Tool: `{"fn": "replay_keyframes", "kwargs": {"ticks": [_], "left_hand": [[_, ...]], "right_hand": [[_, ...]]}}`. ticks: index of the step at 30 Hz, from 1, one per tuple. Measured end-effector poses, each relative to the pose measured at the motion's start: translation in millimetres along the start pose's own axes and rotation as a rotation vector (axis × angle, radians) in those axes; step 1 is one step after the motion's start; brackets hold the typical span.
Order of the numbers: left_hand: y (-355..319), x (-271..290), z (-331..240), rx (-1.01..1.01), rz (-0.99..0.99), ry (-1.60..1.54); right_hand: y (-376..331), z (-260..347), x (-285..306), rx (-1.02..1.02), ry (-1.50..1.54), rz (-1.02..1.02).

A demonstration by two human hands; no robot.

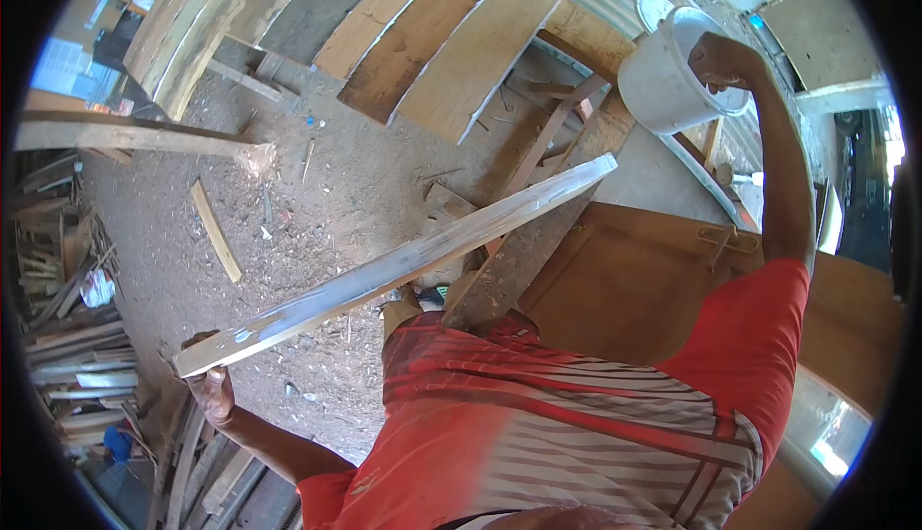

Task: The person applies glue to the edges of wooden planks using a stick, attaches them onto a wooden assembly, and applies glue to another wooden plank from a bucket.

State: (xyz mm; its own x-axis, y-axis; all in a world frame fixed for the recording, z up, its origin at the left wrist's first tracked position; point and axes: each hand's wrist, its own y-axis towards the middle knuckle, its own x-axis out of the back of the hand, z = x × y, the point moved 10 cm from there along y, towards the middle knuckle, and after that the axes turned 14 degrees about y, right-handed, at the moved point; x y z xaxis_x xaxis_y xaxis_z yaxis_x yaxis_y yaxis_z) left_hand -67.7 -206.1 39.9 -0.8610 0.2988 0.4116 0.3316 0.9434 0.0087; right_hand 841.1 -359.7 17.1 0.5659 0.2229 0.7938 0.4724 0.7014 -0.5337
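A long narrow wooden board, its upper face smeared with a white coating, slants across the middle of the view. Closed around the board's near left end is my left hand. The far right end rests on or just above a rough wooden beam. Up at the right, my right hand is curled at the mouth of a white plastic bucket. Its fingers are bent inward, and whatever they grip inside the bucket is hidden.
Several wide planks with white edges lie side by side at the top. A brown wooden panel stands by my right side. Stacked offcuts fill the left. A loose wood strip lies on the dusty floor.
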Motion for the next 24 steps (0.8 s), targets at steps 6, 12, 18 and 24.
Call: {"fn": "replay_keyframes", "kwargs": {"ticks": [6, 12, 18, 24], "left_hand": [[6, 21, 27, -0.041, 0.022, 0.010], [28, 24, 26, -0.067, 0.030, 0.032], [14, 48, 31, -0.093, -0.071, 0.219], [57, -23, -24, -0.216, -0.029, -0.014]], "right_hand": [[-58, -24, 41, -0.026, 0.085, -0.122], [-123, -59, 46, -0.002, 0.289, -0.288], [-159, -24, 6, 0.248, 0.583, -0.439], [-274, 85, -109, 0.313, 0.919, -0.572]]}}
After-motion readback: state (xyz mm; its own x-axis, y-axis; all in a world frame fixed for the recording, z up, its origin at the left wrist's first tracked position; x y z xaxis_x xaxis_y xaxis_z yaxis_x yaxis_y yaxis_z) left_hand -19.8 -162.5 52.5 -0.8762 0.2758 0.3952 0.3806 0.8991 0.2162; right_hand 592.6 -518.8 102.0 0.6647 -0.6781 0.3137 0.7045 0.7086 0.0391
